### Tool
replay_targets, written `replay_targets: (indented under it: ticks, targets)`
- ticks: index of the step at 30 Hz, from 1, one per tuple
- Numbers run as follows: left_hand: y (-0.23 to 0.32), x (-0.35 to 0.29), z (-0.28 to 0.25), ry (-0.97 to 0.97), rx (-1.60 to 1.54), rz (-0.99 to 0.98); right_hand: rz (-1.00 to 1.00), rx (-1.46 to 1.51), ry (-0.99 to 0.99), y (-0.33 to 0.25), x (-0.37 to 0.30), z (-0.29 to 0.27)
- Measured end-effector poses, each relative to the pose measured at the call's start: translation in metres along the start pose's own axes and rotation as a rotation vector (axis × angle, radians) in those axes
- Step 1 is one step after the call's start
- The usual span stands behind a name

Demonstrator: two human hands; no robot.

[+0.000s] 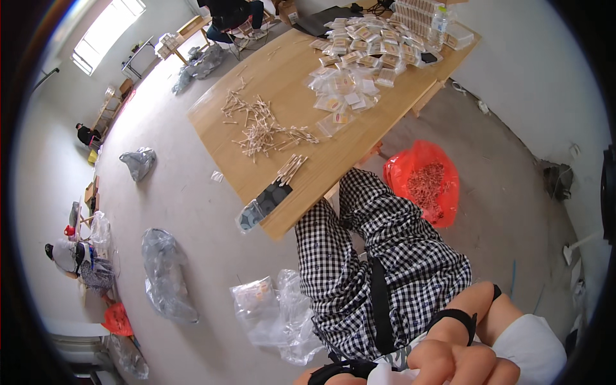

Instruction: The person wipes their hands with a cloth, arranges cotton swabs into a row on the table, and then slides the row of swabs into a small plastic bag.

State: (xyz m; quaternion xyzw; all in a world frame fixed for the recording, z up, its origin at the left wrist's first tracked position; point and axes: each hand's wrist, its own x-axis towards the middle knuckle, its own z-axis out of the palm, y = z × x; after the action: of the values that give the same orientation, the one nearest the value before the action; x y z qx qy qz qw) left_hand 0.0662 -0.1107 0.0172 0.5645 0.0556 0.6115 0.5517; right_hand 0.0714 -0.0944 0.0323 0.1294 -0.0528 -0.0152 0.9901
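My right hand (pixel 459 364) is drawn back against my body at the bottom edge, fingers curled closed. Whatever it may hold is hidden; some white material (pixel 387 374) lies beside it. Of my left side only a black-banded wrist (pixel 343 371) shows, and the left fingers are cut off by the frame. Both hands are away from the wooden table (pixel 256 192). On it lies a loose heap of cotton swabs (pixel 260 125), with a small aligned row of swabs (pixel 292 169) at the near edge. A dark hexagon-patterned pad (pixel 273 197) sits at the corner.
Packed swab packets (pixel 366 42) pile up at the table's far right, near flat clear bags (pixel 340 90) and a bottle (pixel 438 29). A red bag (pixel 443 160) of small pieces stands on the floor. Plastic bags (pixel 165 276) lie leftward. Other people sit farther off.
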Motion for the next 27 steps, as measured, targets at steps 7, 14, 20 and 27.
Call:
replay_targets:
  ticks: [7, 14, 20, 27]
  targets:
    - [-0.021, -0.009, 0.035, 0.356, -0.136, 0.109, -0.535, -0.751, -0.452, -0.003, 0.039, -0.022]
    - [-0.045, 0.018, 0.027, -0.17, -0.627, 0.157, -0.515, -0.766, -0.093, -0.009, 0.029, -0.001]
    - [-0.09, 0.026, -0.012, -0.281, -0.762, -0.355, -0.148, -1.268, -0.471, -0.119, -0.002, -0.151]
    - [-0.135, 0.05, -0.054, -0.079, -0.212, -1.14, 0.777, -0.836, 0.324, -0.072, 0.126, -0.088]
